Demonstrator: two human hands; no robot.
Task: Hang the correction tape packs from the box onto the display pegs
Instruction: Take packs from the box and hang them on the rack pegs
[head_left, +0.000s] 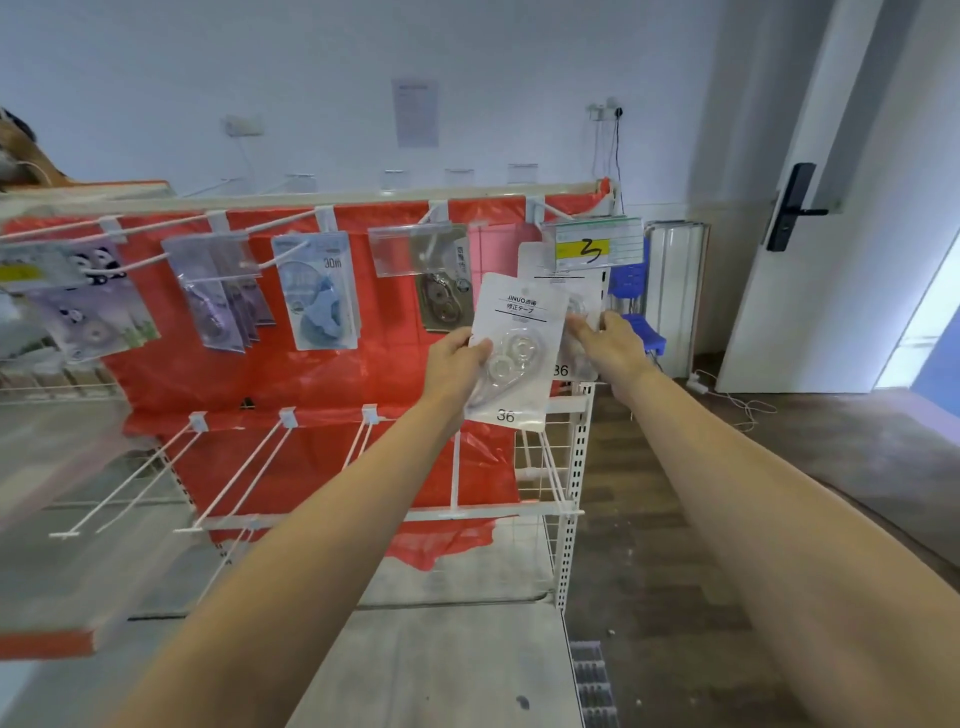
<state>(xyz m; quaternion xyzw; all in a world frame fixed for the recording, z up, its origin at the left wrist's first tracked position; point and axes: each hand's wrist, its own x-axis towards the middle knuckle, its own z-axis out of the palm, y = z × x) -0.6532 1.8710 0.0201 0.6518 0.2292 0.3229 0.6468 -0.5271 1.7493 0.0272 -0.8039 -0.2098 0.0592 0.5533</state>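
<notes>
Both bare forearms extend forward and upward from the lower frame edge toward the white wire display rack (574, 467).

The left hand (457, 364) is raised with the thumb across the front lower-left of a white card-backed correction tape pack with a clear blister and the number 36 (511, 353). The fingers are behind the pack and hidden; the hand grasps the pack, tilted slightly clockwise, in front of the rack and clear of the pegs.

The right hand (608, 345) is just right of that pack, fingers extended and relaxed, fingertips touching a second white correction tape pack (563, 312) that hangs behind the first. Only the upper card and a "36" at the lower edge of this pack are visible; the rest is covered by the held pack and the right hand. Whether the right hand pinches it cannot be determined.

Above it, a clear price-label holder with a yellow tag (592, 244) covers the peg end, so the hanging hole is not visible.

Further left along the top rail, other tape packs (317, 291) hang before a red plastic backing sheet (311, 379). The far-left packs are blurred. The lower white pegs (244, 467) carry nothing.
</notes>
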